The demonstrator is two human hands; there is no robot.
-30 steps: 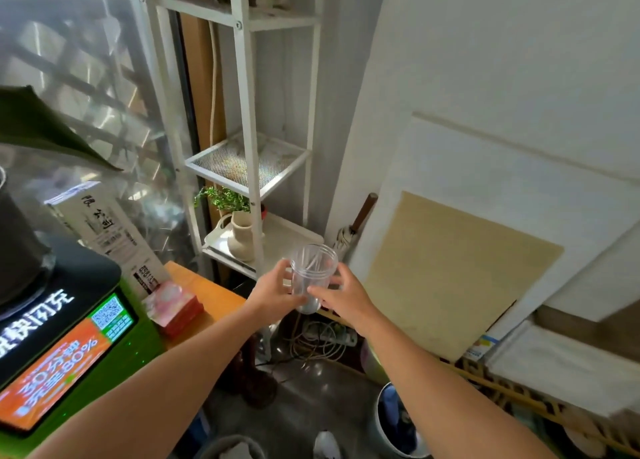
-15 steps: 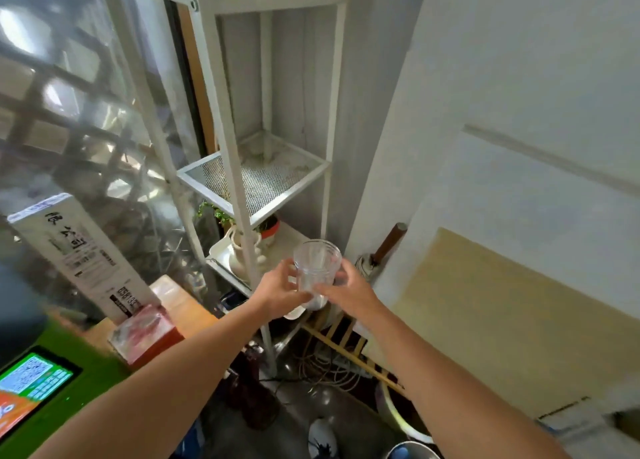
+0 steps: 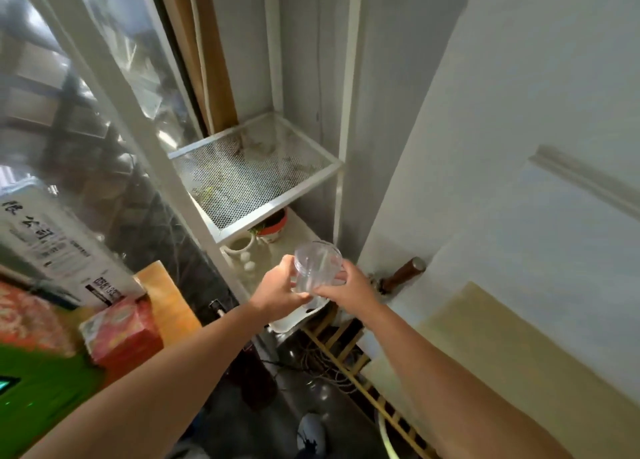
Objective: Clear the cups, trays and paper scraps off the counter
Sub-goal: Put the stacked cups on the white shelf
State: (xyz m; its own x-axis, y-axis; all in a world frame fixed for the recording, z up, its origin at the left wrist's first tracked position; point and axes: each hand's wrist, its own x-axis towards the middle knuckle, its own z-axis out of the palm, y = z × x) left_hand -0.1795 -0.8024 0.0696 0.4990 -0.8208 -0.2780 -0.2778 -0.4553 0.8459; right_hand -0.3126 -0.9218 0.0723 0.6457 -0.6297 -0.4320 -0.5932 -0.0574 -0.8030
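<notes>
Two hands clamp one clear plastic cup [image 3: 317,266]: the left hand [image 3: 280,290] wraps its near side, the right hand [image 3: 346,290] pinches the far side. The cup hangs in the air, upright, above the white lower shelf tray [image 3: 298,314], just below the mesh shelf [image 3: 249,174]. Thin plastic may buckle if squeezed; a careless set-down could knock the red pot [image 3: 275,226] or the cream jug [image 3: 239,247] crowded there.

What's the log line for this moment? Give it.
step: carrying cup | left hand: holding | right hand: holding | place: by mesh shelf
</notes>
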